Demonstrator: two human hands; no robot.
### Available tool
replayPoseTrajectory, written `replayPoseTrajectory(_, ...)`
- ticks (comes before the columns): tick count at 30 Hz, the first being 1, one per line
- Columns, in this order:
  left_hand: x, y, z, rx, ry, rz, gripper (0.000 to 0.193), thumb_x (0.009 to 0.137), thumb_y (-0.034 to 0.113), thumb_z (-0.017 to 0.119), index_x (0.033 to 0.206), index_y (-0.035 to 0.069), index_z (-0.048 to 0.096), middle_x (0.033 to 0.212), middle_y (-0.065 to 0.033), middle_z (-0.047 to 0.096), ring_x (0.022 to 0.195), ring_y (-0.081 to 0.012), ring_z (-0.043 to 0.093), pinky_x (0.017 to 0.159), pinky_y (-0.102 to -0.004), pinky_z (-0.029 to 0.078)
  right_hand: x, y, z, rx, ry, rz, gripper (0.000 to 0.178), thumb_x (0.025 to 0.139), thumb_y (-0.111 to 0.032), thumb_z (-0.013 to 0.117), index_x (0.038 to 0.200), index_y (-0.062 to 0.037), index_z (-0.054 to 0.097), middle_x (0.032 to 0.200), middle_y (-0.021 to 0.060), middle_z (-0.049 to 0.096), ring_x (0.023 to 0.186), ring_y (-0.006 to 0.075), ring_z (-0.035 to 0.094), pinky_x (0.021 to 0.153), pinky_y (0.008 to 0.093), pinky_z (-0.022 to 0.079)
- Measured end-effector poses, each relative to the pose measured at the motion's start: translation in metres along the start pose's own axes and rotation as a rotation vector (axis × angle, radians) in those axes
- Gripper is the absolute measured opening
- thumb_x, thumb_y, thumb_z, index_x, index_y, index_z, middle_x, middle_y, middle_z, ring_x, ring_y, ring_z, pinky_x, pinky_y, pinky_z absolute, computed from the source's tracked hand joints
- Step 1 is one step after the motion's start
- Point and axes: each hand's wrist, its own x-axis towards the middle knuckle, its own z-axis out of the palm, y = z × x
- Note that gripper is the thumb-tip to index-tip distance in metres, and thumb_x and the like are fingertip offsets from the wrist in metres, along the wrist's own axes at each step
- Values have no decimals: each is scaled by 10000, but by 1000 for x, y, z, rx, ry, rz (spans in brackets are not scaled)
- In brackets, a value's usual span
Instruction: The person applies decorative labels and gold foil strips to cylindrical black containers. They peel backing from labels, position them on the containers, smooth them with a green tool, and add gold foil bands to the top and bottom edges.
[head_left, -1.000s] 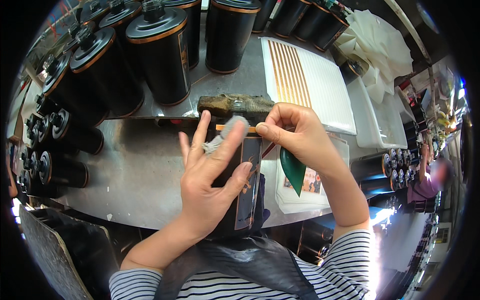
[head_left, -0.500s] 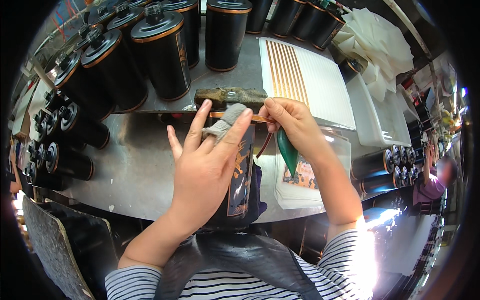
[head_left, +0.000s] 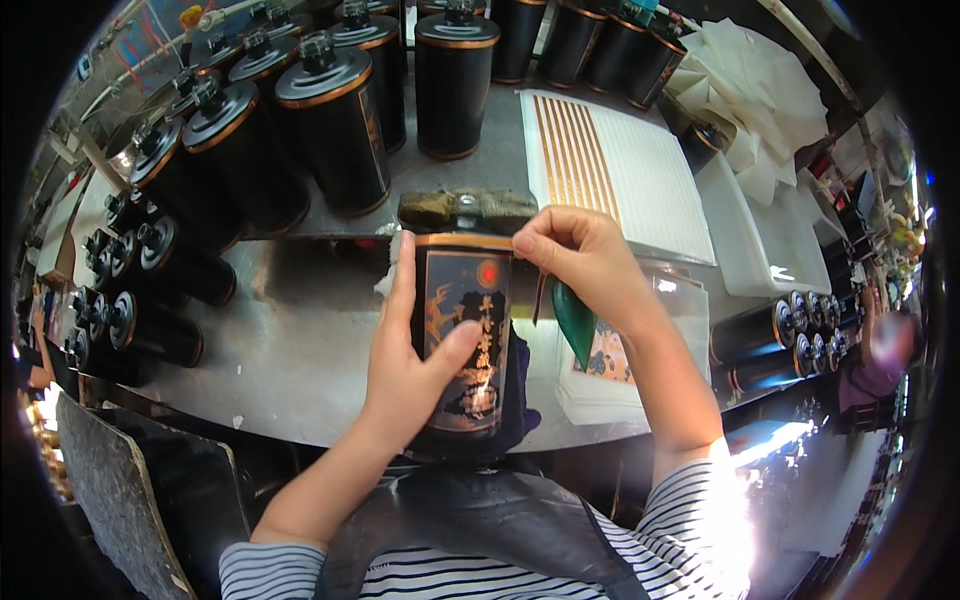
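My left hand (head_left: 413, 370) grips a black cylindrical bottle (head_left: 462, 340) with a gold rim and a gold-printed label, lying toward me over the steel table's front edge. A pale cloth (head_left: 390, 272) peeks out behind that hand. My right hand (head_left: 585, 262) pinches a thin gold strip (head_left: 537, 296) against the bottle's upper right rim. A green teardrop-shaped tool (head_left: 573, 320) hangs from the same hand.
Several upright black bottles (head_left: 335, 125) stand at the back and left; more lie on their sides at the left (head_left: 150, 330) and right (head_left: 770, 330). A white sheet with gold strips (head_left: 620, 170) lies behind, white trays (head_left: 760, 240) to the right, a brown sponge block (head_left: 465, 208) beyond the bottle.
My left hand has turned from lying flat over the bottle with fingers spread to gripping its side, so the label now shows. My right hand stays at the rim with the strip.
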Motion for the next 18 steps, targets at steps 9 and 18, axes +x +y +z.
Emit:
replayPoseTrajectory(9,13,38,9,1044,-7,466,561,826,150,605,1370,255,514,907,-38,641,1332,-291,383,1030,-725,48,-6,9,-13,43,14,49,286,923,-284,631,840,-11,651,719,-23,585,666,39,500,619,188,419)
replayPoseTrajectory(18,-7,33,9,410,-56,12,987,801,231,731,1508,29,74,1326,-265,412,1297,-409,362,1060,-452,311,-9,1,-12,-33,40,33,225,896,-223,665,859,-2,656,727,-21,595,682,42,517,623,201,432)
